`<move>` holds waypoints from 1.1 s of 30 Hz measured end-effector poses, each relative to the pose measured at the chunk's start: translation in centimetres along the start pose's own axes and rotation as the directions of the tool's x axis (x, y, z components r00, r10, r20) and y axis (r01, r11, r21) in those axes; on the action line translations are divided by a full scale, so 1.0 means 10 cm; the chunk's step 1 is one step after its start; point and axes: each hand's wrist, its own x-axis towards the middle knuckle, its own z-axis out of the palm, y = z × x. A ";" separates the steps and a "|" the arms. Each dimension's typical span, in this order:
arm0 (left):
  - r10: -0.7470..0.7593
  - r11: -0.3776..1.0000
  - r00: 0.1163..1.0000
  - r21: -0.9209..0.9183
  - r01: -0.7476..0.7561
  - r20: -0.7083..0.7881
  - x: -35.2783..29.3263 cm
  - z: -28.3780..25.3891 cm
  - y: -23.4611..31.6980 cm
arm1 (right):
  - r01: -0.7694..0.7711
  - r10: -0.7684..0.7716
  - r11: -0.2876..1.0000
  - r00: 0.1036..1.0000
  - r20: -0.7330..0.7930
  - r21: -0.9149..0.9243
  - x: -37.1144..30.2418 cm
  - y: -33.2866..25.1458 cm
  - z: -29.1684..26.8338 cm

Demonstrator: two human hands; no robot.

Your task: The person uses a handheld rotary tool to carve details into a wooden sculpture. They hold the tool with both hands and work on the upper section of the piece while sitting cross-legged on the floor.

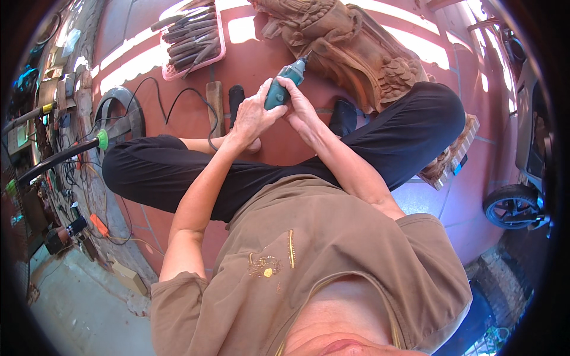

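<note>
Both my hands are closed around a teal handheld power grinder [292,72], held in front of my crossed legs. My left hand [255,114] wraps its left side. My right hand [301,108] grips it from the right. The tool's thin tip points away from me, at the near left part of a brown carved wooden piece [362,50] on the floor. Whether the tip touches the wood I cannot tell. Raised rounded carving covers the wood's far end and its near right end.
A pink basket [222,35] of chisels [193,38] stands far left. Nearer lie a wooden mallet [215,107] and a black cable [168,113]. A grey round stand base [122,115] is at left. A wheeled machine's black wheel [512,206] is at right, on red tiles [475,178].
</note>
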 end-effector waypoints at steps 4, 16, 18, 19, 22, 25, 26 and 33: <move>0.014 1.000 1.000 0.006 -0.014 0.004 -0.02 0.01 -0.03 | 0.003 -0.003 1.000 1.000 -0.008 0.009 -0.06 0.01 0.02; 0.027 0.997 0.999 0.067 -0.028 0.023 -0.08 -0.16 0.07 | -0.018 0.016 0.999 0.998 0.060 0.039 -0.14 0.02 0.08; 0.043 0.994 0.999 0.097 -0.045 0.026 -0.09 -0.25 0.10 | -0.033 0.030 0.999 0.996 0.089 0.029 -0.20 -0.02 0.15; 0.057 0.992 0.998 0.112 -0.060 0.032 -0.08 -0.31 0.11 | -0.035 0.027 0.998 0.990 0.137 0.054 -0.15 0.00 0.14; 0.121 0.975 0.992 0.182 -0.127 0.043 -0.01 -0.51 0.14 | -0.085 0.045 0.985 0.965 0.258 0.149 -0.15 -0.06 0.26; 0.161 0.948 0.981 0.262 -0.183 0.106 0.12 -0.81 0.28 | -0.111 0.058 0.985 0.935 0.351 0.132 -0.14 -0.18 0.42; 0.130 0.948 0.982 0.272 -0.165 0.140 0.15 -0.92 0.36 | -0.121 0.065 0.985 0.924 0.378 0.126 -0.14 -0.23 0.48; 0.217 0.884 0.944 0.361 -0.298 0.249 0.49 -1.31 0.70 | -0.025 0.017 1.000 0.923 0.385 0.016 -0.16 -0.67 0.74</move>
